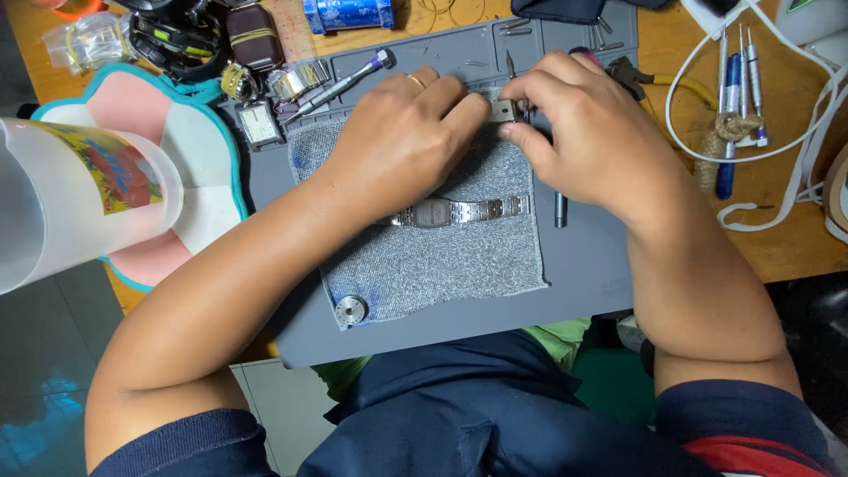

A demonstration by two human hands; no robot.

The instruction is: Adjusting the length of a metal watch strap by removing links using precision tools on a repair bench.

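My left hand (402,141) and my right hand (592,137) meet over the far part of a grey cloth (459,265). Both pinch a small square metal watch part (503,110) between their fingertips. A thin tool tip (510,64) sticks up just behind the part. On the cloth below my hands lies a silver metal-band wristwatch (459,211), flat and stretched out. A small round metal disc (351,310) rests at the cloth's near left corner. A ring sits on a finger of my left hand.
The cloth lies on a grey work mat (583,265) on a wooden table. A screwdriver (340,86), a square watch case (260,123) and watch parts lie at the far left. A translucent jug (71,199) stands left. White cables (777,150) and screwdrivers (729,97) lie right.
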